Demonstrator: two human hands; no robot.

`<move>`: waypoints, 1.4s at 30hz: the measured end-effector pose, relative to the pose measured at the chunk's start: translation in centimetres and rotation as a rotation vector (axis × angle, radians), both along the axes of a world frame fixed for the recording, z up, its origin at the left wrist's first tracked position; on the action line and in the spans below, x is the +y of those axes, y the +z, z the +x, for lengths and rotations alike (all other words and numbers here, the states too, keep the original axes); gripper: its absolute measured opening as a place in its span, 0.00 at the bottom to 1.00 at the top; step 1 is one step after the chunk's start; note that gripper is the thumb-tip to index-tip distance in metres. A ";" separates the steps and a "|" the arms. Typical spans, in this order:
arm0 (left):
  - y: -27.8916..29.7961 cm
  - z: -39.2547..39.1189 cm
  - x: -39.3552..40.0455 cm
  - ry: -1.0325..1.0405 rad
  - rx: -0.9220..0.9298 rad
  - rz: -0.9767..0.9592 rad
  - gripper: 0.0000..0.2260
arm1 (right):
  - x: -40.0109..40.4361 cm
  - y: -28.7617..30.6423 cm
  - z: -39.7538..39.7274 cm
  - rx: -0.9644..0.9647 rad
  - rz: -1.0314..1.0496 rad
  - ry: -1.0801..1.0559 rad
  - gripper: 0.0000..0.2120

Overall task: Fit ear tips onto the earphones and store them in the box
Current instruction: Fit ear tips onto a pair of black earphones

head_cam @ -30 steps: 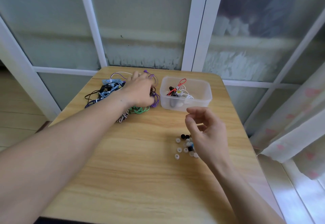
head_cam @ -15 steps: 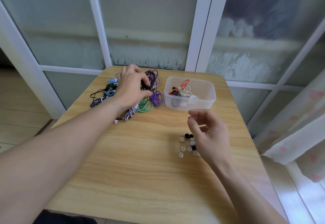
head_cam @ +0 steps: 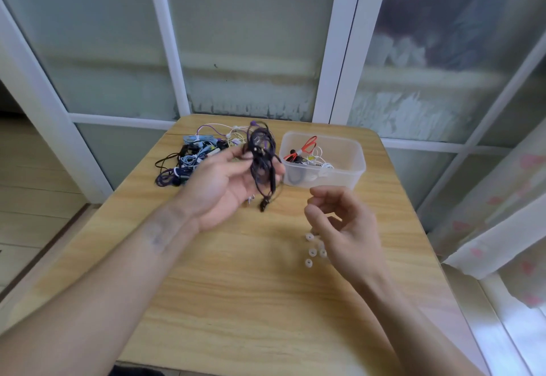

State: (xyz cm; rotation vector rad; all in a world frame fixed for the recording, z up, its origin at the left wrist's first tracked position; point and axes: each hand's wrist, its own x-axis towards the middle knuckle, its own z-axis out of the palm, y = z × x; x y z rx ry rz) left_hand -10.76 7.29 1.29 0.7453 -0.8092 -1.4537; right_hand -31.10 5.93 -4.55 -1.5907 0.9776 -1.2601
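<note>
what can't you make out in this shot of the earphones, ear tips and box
Head view only:
- Ear tips: part of the cluster is hidden behind the right hand.
- Dark earphones held by the left hand: motion blur hides whether tips are fitted.
- Box: its tangled contents can't be counted.

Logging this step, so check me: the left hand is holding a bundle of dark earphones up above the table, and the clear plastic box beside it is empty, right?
Not quite. The left hand does hold the dark earphones above the table, but the clear plastic box is not empty: the head view shows red and white earphones already lying inside it.
</note>
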 end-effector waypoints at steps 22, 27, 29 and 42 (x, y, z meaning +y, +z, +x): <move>-1.9 0.3 4.1 0.124 -0.213 0.116 0.15 | 2.3 1.3 0.5 -0.048 0.123 0.294 0.05; -1.6 0.9 4.0 0.175 -0.177 0.177 0.16 | 2.2 1.4 -1.2 0.050 0.279 0.338 0.05; -1.6 1.2 4.2 0.140 -0.225 0.214 0.16 | 2.1 1.5 -1.8 0.022 0.323 0.274 0.03; -2.8 -2.8 6.2 -0.275 -0.846 0.081 0.18 | 3.5 1.1 -1.6 0.183 0.294 0.349 0.10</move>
